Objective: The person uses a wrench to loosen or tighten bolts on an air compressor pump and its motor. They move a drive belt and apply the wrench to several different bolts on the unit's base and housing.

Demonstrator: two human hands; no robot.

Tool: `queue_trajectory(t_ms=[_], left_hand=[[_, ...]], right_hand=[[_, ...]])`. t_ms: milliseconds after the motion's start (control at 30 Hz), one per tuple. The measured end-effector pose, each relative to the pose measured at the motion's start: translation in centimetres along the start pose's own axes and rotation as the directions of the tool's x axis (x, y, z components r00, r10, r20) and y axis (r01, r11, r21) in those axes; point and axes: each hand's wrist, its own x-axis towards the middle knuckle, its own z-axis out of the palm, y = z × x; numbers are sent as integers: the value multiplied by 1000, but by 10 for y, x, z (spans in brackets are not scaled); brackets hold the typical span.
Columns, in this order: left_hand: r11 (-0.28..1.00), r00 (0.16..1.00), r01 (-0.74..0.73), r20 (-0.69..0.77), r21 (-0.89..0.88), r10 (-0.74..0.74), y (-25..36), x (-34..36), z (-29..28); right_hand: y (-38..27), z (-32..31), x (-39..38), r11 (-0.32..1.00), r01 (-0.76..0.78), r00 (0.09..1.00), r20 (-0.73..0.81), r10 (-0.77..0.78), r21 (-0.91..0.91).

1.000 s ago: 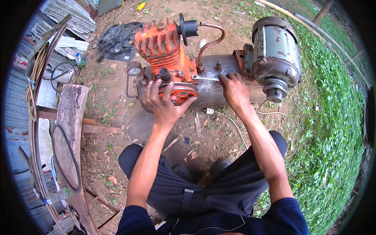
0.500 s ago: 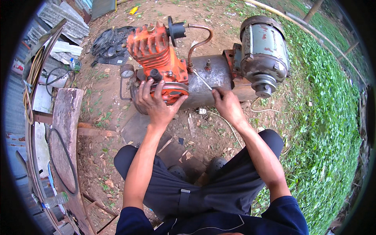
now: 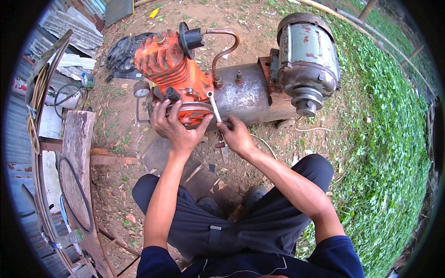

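An orange finned compressor pump [image 3: 169, 69] sits on a rusty grey tank [image 3: 245, 92] on the dirt, with a grey electric motor [image 3: 306, 60] at the tank's right end. My left hand [image 3: 174, 123] wraps around the orange pulley wheel [image 3: 194, 111] at the pump's front. My right hand [image 3: 236, 134] grips the lower end of a silver wrench [image 3: 214, 105], whose head sits against the pump base just right of the pulley. A copper pipe [image 3: 225, 46] curves from the pump head down to the tank.
A round pressure gauge [image 3: 140, 89] hangs left of the pump. A wooden plank [image 3: 74, 153] with a black rubber belt [image 3: 69, 194] lies at left, beside corrugated metal sheets [image 3: 69, 28] and coiled cable. Grass [image 3: 389, 139] covers the right side. My knees are bent below.
My right hand left the tank top, took up the silver wrench and set its head against the pump base. My left hand stays on the pulley.
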Motion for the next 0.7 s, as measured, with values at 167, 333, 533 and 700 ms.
queue_trajectory(t_ms=[167, 333, 533, 700], left_hand=[[1000, 1000, -23, 0, 18, 23, -2, -2, 1], [999, 999, -41, -11, 27, 41, -5, -4, 3], [1000, 1000, -8, 5, 26, 8, 0, -4, 3], [1000, 1000, 1, 5, 19, -1, 3, 2, -1]], right_hand=[[2, 12, 0, 987, -36, 999, 30, 32, 157], [4, 20, 6, 964, -90, 987, 154, 52, 250], [2, 30, 7, 906, -162, 985, 121, 123, 392], [1, 27, 6, 908, -155, 986, 118, 118, 390]])
